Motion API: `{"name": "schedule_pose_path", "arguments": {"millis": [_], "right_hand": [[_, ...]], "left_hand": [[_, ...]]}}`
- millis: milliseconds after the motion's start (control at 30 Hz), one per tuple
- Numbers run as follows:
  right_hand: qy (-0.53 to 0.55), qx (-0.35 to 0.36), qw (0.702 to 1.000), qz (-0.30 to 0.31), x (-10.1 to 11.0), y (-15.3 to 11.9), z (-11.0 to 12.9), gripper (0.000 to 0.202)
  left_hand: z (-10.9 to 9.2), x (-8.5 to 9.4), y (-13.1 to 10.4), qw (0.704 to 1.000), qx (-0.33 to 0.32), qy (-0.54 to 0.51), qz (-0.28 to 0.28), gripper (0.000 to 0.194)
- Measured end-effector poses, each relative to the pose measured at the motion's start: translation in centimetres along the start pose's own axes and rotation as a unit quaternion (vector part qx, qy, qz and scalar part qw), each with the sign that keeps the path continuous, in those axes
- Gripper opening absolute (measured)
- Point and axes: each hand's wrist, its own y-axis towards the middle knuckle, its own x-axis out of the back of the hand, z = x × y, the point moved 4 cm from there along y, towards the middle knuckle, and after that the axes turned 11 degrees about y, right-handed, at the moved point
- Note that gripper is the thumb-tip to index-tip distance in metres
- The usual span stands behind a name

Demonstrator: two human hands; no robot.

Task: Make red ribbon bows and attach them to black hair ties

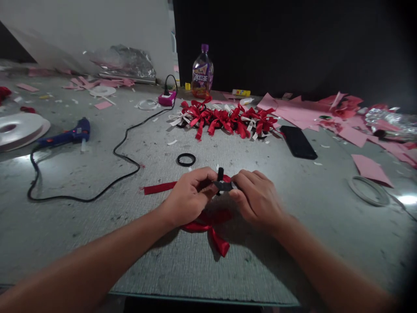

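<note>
My left hand (190, 195) and my right hand (259, 195) meet above the table, both closed in a pinch. Between them they grip a black band (224, 186), one end at each set of fingertips. A short black upright piece, perhaps part of a hair tie, sticks up just behind it; how the two join is hidden. Red ribbon (219, 243) hangs or lies below my hands in a loop and a tail. From beside my left hand a flat red ribbon strip (159, 188) runs left. Behind it lies a black hair tie (186, 159).
Red and white ribbon bows (224, 119) are piled at the back. A phone (298, 142) and pink paper (295, 113) lie to the right. Leftward are a blue glue gun (70, 132), its black cord (125, 143) and a white ribbon spool (35, 126). A drink bottle (202, 74) stands behind.
</note>
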Motion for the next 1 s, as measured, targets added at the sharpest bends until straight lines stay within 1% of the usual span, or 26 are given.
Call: {"name": "schedule_pose_path", "arguments": {"millis": [67, 200, 300, 400, 500, 600, 733, 833, 1000], "right_hand": [[-0.010, -0.003, 1.000, -0.020, -0.1, 0.1, 0.1, 0.047], [-0.026, -0.009, 0.998, -0.053, -0.1, 0.0, 0.3, 0.046], [-0.008, -0.042, 0.994, -0.096, 0.4, -0.4, -0.4, 0.039], [0.010, -0.091, 0.984, -0.150, 1.3, -0.8, -1.5, 0.031], [0.022, -0.083, 0.985, -0.148, 1.5, -0.7, -1.5, 0.026], [0.081, -0.055, 0.987, -0.131, 0.9, -0.6, -0.4, 0.019], [0.128, -0.005, 0.981, -0.143, 0.3, -0.6, 1.0, 0.008], [0.118, 0.003, 0.982, -0.149, 0.1, -0.7, 1.3, 0.001], [0.072, 0.020, 0.988, -0.138, 0.1, -0.8, 1.0, 0.006]], "left_hand": [[0.2, 0.0, 0.0, 1.000, 0.021, -0.020, -0.005, 0.009], [0.5, -0.1, -0.1, 0.996, 0.051, -0.074, -0.009, 0.014], [0.9, -0.2, -0.2, 0.992, 0.065, -0.105, -0.016, 0.018], [1.4, -0.2, -0.2, 0.990, 0.084, -0.108, -0.027, 0.018], [1.7, -0.2, -0.2, 0.992, 0.094, -0.079, -0.035, 0.017], [1.3, -0.2, -0.2, 0.997, 0.057, -0.003, -0.054, 0.015], [0.3, -0.5, -0.3, 0.988, -0.024, 0.129, -0.077, 0.011], [0.0, -0.5, -0.3, 0.976, -0.053, 0.194, -0.084, 0.013], [0.0, -0.4, -0.3, 0.963, -0.076, 0.244, -0.079, 0.014]]}}
